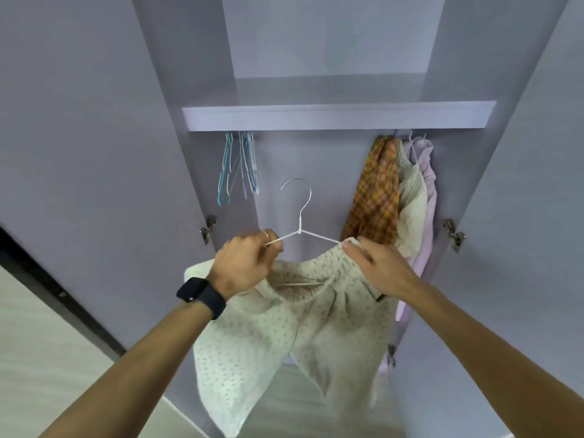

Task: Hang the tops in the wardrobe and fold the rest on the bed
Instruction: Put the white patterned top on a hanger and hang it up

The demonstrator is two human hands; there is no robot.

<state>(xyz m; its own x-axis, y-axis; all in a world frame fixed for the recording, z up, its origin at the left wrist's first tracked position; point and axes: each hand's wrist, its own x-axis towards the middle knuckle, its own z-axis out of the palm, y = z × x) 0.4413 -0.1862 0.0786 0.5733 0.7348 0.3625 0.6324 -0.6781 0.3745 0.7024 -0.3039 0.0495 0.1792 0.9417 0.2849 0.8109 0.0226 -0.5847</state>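
Lilac panels of an open wardrobe (316, 172) are seen across most of the frame, with its doors swung out at both sides and a metal hinge (208, 227) fixed on the left edge of the opening. A pale shelf (338, 116) is set across the upper middle. Below it, at upper left of centre, a bunch of empty hangers (238, 165) in blue and white is hung. At upper right of centre three garments are hung close together: a plaid top (376, 191) in orange and yellow, a cream garment (410, 200) just beside it, and a lilac garment (428, 184) at the far right. A strip of pale floor (38, 358) is shown at lower left.

In the centre, in front of the opening, a white wire hanger (299, 230) is held up with its hook pointing upward, not hooked on anything. A cream eyelet top (284, 343) is draped from it, its gathered neckline lying round the hanger's lower bar and its body hanging down toward the bottom of the frame.

The hanger's left arm is gripped by the left hand (243, 263), whose fingers are curled round the wire; a dark watch (200, 297) is worn on that wrist. The top's neckline is pinched at the hanger's right arm by the right hand (376, 263), between thumb and fingers.
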